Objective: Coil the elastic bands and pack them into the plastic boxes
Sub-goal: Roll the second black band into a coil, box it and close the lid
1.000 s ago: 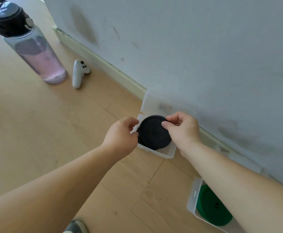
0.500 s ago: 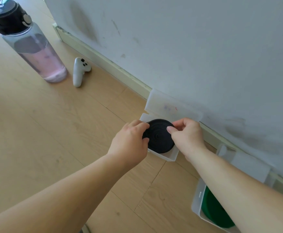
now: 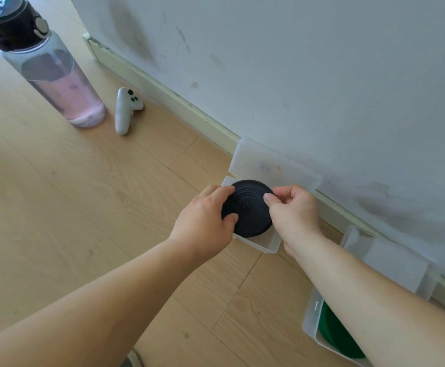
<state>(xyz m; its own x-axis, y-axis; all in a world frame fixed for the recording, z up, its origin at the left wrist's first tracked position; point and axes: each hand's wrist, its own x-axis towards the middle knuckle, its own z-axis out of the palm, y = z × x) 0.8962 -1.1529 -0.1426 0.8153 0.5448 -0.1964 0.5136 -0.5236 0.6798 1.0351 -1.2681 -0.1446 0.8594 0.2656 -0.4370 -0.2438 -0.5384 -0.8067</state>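
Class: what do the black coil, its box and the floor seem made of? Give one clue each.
Black coil: matt, rubbery-looking elastic; ribbed concentric windings. Box: frosted translucent plastic; milky walls. Floor: wood-look planks, grain and seams; solid or laminate unclear.

Light wooden plank floor (image 3: 83, 207), bounded on the far side by a skirting board (image 3: 163, 95). Far left, upright: pink-tinted water bottle (image 3: 54, 72) with black cap. Just beside it, lying flat: white controller (image 3: 126, 109). Centre, at the skirting board: clear plastic box (image 3: 266, 245), lid open. Lower right: second plastic box (image 3: 312, 321), lid open.
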